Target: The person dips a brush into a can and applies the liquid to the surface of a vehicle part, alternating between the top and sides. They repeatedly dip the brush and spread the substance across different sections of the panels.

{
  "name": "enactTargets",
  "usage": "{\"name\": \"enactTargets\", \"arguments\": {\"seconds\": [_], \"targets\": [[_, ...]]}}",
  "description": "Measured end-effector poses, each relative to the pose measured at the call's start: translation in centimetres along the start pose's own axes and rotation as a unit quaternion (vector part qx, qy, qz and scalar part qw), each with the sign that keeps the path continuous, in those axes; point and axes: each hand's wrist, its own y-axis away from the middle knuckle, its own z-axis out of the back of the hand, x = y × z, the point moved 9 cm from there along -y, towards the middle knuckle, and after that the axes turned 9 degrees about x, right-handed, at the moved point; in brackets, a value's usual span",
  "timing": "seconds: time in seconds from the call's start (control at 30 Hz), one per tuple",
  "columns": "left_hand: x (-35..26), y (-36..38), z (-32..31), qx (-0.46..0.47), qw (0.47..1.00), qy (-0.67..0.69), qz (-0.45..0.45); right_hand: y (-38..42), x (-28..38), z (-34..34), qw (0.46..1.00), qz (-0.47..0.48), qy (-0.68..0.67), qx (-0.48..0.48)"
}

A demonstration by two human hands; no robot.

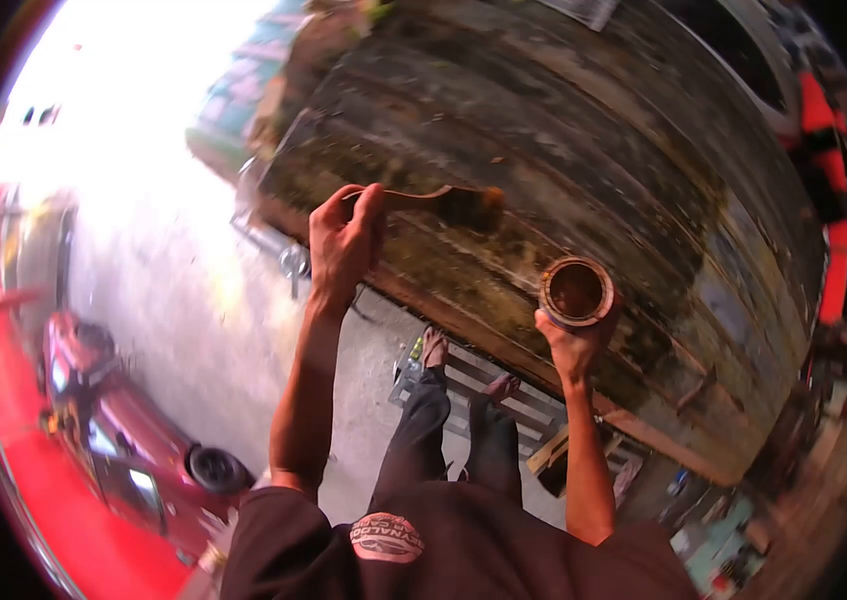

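Observation:
My left hand (346, 235) is closed around the thin handle of a paintbrush (469, 207). The brush points right, its dark head with an orange-brown tip over the weathered wooden planks (564, 130). In my right hand (574, 345) is a small round open can (552, 292), gripped by its side and lower part. Its mouth faces up toward me and shows dark brown contents. The can is close to the near edge of the planks, to the right of and nearer than the brush. Dark, damp-looking patches mark the planks around both hands.
My bare feet stand on a slatted platform (464, 385) below the planks' edge. A dark red car (134, 430) is at the lower left on the concrete floor (184, 330). Assorted items (719, 540) lie at the lower right. A red object (829, 180) stands at the far right.

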Motion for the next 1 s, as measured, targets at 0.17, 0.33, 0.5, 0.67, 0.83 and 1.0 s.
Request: {"name": "enactTargets", "arguments": {"seconds": [0.17, 0.33, 0.5, 0.67, 0.83, 1.0], "targets": [[9.6, -8.8, -4.0, -0.017, 0.999, 0.040, -0.009, 1.6, -1.9, 0.7, 0.998, -0.057, 0.027, -0.020], [11.5, -11.8, -7.2, -0.028, 0.994, -0.005, -0.101, 7.3, -3.1, 2.5, 0.989, -0.132, -0.050, 0.031], [9.6, -15.6, -10.5, 0.033, 0.962, -0.201, -0.183, 11.6, -3.3, 2.1, 0.983, -0.147, -0.111, -0.001], [2.7, -14.8, -13.8, 0.021, 0.829, -0.481, -0.285, 13.8, -2.7, 4.5, 0.982, -0.145, -0.085, -0.083], [4.9, -14.4, -17.2, 0.054, 0.766, -0.545, -0.337, 15.4, -3.5, 6.6, 0.974, -0.174, -0.103, -0.101], [11.0, -8.8, -26.8, 0.196, 0.829, -0.413, -0.322, 17.2, -5.0, 8.1, 0.962, -0.201, -0.137, -0.120]]}}
